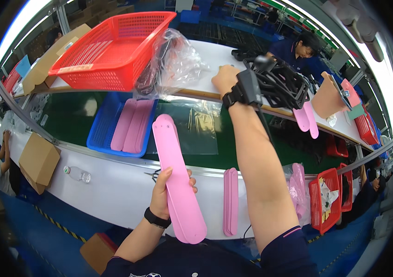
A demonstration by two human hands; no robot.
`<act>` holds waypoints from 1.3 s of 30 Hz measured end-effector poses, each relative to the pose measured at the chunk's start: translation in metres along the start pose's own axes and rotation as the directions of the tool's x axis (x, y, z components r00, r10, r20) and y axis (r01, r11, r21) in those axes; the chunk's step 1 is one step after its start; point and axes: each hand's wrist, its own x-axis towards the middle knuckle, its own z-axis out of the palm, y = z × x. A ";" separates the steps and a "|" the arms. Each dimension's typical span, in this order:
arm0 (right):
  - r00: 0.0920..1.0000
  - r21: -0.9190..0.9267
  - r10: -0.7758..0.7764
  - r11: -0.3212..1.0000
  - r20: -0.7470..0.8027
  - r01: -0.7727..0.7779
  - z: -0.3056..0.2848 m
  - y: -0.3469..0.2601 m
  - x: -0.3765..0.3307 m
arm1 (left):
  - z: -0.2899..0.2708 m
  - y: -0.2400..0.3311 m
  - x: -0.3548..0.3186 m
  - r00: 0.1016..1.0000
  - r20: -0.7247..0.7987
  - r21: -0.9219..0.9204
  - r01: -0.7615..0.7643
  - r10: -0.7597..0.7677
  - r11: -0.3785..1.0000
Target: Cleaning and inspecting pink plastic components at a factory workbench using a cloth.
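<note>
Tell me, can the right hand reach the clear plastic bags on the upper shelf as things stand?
Probably yes. The right hand already rests on the white upper shelf, beside the clear plastic bags, with nothing between them. The left hand holds a pink flat piece.

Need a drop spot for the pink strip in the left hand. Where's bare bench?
Bare: white bench between the water bottle and left hand; also between the pink strip and pink stack. Crowded: blue bin, the clear bag on the green belt, and the upper shelf around the right hand.

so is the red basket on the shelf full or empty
Empty as far as shows: the red basket sits tilted, its mesh floor bare inside.
</note>
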 end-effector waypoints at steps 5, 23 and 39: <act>0.965 0.399 0.198 0.881 0.175 -0.253 -0.029 0.043 -0.001 | -0.001 0.007 0.010 0.997 0.047 0.002 0.061 -0.061 0.998; 0.938 0.672 -0.228 0.741 0.261 -0.007 -0.181 0.058 -0.389 | 0.060 -0.065 0.007 0.993 0.113 0.173 -0.044 0.024 0.984; 0.927 0.461 -0.260 0.880 0.272 0.111 -0.195 0.077 -0.401 | 0.088 -0.101 -0.008 0.988 0.152 0.246 -0.033 -0.005 0.969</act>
